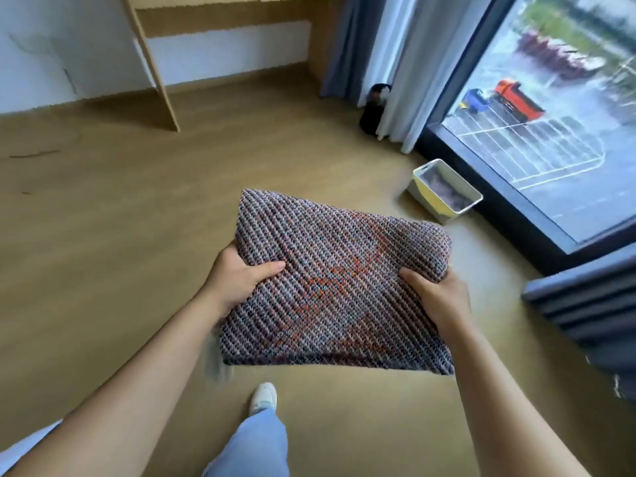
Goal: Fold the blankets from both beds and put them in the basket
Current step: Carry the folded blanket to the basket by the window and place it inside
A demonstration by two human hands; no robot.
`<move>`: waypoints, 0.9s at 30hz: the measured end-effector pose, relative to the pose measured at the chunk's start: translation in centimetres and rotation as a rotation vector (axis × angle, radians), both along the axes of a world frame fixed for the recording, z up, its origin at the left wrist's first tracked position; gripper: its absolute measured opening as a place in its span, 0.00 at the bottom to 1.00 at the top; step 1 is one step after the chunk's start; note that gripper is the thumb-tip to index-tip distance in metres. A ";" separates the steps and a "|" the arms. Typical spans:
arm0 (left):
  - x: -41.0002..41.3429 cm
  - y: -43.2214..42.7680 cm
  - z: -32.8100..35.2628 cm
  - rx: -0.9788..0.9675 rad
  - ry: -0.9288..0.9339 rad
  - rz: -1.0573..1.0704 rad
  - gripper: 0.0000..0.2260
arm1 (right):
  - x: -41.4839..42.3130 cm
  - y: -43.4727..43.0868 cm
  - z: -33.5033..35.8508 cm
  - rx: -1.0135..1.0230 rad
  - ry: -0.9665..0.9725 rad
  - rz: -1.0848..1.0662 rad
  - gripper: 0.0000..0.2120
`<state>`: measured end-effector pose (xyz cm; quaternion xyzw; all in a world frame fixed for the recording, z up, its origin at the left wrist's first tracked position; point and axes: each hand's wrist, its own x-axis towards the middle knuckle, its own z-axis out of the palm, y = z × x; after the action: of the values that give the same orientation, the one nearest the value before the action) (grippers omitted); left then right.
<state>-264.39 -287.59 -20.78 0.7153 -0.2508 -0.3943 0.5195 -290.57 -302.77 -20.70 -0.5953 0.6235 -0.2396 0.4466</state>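
Standing over the wood floor (137, 235), a person holds one folded blanket (337, 280), knitted in grey and purple with an orange pattern, flat in front of them with two hands. The left hand (237, 280) grips its left edge and the right hand (437, 297) grips its right edge. Each thumb lies on top and the fingers are curled under, out of sight. One basket (431, 197), white outside and yellow inside, sits on the floor ahead and to the right, just beside the dark frame of the window (550, 132). It is well apart from the held blanket. One greyish cloth (447, 194) already lies inside it, too blurred to say more. The blanket's far corner points toward the basket, and bare floor lies between them. One white shoe (264, 397) and one pale blue trouser leg (254, 445) show below the blanket's near edge. Two curtains (402, 74) hang at the window's left side, with one dark object (373, 111) on the floor at their foot; I cannot tell what it is. A wooden desk panel (151, 63) stands at the far left against the wall, away from the basket. At the right edge a dark ribbed padded thing (585, 304) juts in near the right forearm, narrowing the room on that side.
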 end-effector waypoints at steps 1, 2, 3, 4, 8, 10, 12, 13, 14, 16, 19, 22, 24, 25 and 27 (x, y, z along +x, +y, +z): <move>0.5 -3.0 0.2 0.006 0.005 -0.037 0.16 | -0.1 -1.9 0.3 0.002 -0.010 -0.043 0.16; 1.0 -5.8 0.3 0.016 0.010 -0.073 0.17 | -0.1 -3.6 0.6 0.000 -0.018 -0.082 0.17; 1.2 -8.1 0.5 0.024 0.014 -0.103 0.18 | -0.2 -4.9 0.8 0.004 -0.021 -0.116 0.19; 1.6 -11.0 0.7 0.026 0.018 -0.139 0.18 | -0.3 -6.7 1.0 0.010 -0.035 -0.160 0.19; 1.9 -21.0 1.3 0.026 0.012 -0.261 0.17 | -1.2 -13.3 1.1 0.048 -0.116 -0.295 0.20; 1.5 -26.3 1.2 0.028 0.000 -0.307 0.17 | -2.0 -17.0 0.9 0.040 -0.128 -0.352 0.23; 0.9 -31.6 0.8 0.030 -0.014 -0.326 0.17 | -2.8 -21.1 0.3 0.024 -0.133 -0.395 0.22; 0.5 -33.7 0.7 0.031 -0.021 -0.337 0.18 | -3.2 -22.9 -0.1 0.020 -0.134 -0.411 0.21; 0.0 -36.5 0.5 0.028 -0.028 -0.349 0.18 | -3.7 -25.3 -0.5 0.019 -0.146 -0.426 0.21; -1.0 -41.4 0.5 0.034 -0.045 -0.361 0.19 | -4.6 -29.9 -0.9 0.034 -0.157 -0.435 0.22; -2.1 -47.9 0.8 0.065 -0.050 -0.379 0.20 | -5.4 -35.9 -0.9 0.039 -0.150 -0.451 0.23; -2.4 -54.4 0.7 0.101 -0.062 -0.386 0.21 | -5.5 -41.6 -0.9 0.058 -0.150 -0.471 0.24; -2.2 -58.4 0.3 0.108 -0.063 -0.396 0.21 | -5.3 -45.0 -1.3 0.084 -0.169 -0.491 0.24; -2.2 -60.5 -0.1 0.113 -0.064 -0.408 0.21 | -5.3 -46.8 -1.8 0.092 -0.170 -0.507 0.23; -2.2 -65.1 -1.1 0.127 -0.059 -0.437 0.21 | -5.2 -50.7 -2.8 0.106 -0.168 -0.541 0.24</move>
<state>-266.61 -352.70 -21.84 0.6866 -0.3896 -0.4912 0.3682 -295.75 -353.44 -23.48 -0.3612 0.7321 -0.3657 0.4470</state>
